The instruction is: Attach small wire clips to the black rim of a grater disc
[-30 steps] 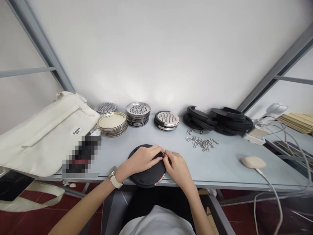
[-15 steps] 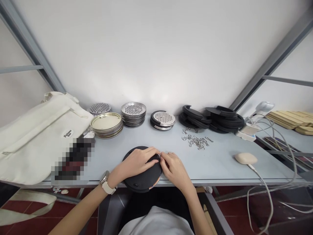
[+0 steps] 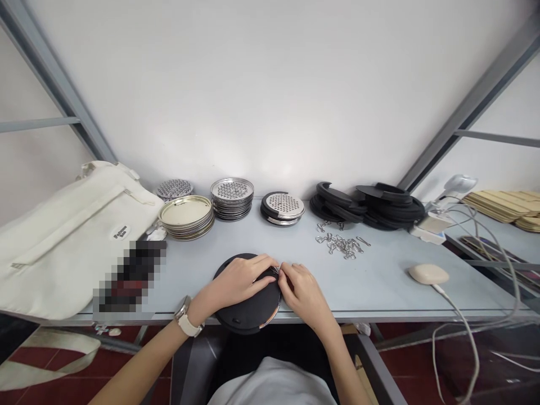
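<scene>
A black round disc-shaped casing [image 3: 253, 306] rests at the table's front edge, overhanging it a little. A shiny metal strip shows along its right rim. My left hand [image 3: 242, 281] lies across its top, fingers and thumb curled toward the right rim. A small silvery clip [image 3: 275, 270] shows at the left fingertips, mostly hidden. My right hand [image 3: 301, 289] pinches at that same rim, its fingertips closed beside the left ones. Loose wire clips [image 3: 340, 244] lie in a small pile beyond my right hand.
Along the wall stand gold-coloured lids [image 3: 186, 212], stacked grater discs [image 3: 232, 190], a grater in a black rim [image 3: 283, 206] and black casings [image 3: 388, 205]. A white bag [image 3: 84, 242] is at left. A cream corded device [image 3: 428, 274] sits at right.
The whole view has shifted slightly, so things sit a little farther right. Both hands stay at the rim of the casing with almost the same grip.
</scene>
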A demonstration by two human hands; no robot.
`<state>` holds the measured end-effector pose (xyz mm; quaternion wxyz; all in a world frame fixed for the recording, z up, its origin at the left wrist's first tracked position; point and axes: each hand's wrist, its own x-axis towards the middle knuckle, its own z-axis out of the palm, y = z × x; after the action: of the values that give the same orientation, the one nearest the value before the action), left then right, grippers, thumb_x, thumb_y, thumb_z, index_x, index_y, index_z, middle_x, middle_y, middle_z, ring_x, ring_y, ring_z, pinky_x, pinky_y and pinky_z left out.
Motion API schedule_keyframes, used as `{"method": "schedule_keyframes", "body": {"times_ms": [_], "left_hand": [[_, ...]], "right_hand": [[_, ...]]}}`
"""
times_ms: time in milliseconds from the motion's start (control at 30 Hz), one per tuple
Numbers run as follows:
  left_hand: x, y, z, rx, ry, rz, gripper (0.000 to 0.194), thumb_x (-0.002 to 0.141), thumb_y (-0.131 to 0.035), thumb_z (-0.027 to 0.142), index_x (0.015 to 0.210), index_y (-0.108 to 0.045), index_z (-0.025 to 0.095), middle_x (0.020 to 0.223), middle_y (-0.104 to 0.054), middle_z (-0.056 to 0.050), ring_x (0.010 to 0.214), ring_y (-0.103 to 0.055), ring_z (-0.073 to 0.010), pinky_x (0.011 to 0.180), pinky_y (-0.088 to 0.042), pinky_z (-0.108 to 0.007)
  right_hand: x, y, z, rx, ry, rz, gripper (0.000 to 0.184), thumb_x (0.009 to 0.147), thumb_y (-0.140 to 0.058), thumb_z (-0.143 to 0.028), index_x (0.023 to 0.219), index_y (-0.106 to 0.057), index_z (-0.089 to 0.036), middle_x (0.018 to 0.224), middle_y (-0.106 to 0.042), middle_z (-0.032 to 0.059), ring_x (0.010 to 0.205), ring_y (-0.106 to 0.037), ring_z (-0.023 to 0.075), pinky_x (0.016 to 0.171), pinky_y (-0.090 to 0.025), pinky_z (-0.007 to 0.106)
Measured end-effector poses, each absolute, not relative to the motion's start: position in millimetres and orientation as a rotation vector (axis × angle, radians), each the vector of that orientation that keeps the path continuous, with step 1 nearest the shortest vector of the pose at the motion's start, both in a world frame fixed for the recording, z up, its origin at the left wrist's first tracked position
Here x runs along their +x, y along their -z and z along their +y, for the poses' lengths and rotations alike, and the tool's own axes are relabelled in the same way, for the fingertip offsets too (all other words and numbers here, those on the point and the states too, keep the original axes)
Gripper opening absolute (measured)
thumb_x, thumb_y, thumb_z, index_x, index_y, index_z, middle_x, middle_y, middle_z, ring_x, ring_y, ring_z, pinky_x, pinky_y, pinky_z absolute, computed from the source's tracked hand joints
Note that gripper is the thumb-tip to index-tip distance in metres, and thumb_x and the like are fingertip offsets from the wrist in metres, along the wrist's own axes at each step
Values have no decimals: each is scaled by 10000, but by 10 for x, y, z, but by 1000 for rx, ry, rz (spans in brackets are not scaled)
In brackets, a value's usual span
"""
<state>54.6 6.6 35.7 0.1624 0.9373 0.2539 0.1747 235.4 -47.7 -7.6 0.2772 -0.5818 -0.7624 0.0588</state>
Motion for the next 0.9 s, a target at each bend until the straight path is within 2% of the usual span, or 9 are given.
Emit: {"method": "schedule_keyframes", "body": {"times_ms": [567, 900], "left_hand": [[550, -333, 46, 2692, -516, 804, 260, 937, -425, 293, 1182, -491, 241, 1139, -564, -25, 939, -601, -153, 798, -475, -272], [547, -331, 43, 2733, -468, 850, 235, 945, -402, 340, 1122, -497, 218, 1074, -552, -32, 850, -607, -154, 747, -475, -286]], "right_hand": [[2353, 125, -454, -1559, -142, -2039, 204, 928, -358, -183, 744, -444, -197, 667, -525, 11, 671, -484, 169, 666, -357, 281], [2350, 150, -447, -1572, -176, -1994, 226, 959, -318, -221, 745, -393, -207, 686, -515, 13, 674, -486, 172, 647, -357, 281]]}}
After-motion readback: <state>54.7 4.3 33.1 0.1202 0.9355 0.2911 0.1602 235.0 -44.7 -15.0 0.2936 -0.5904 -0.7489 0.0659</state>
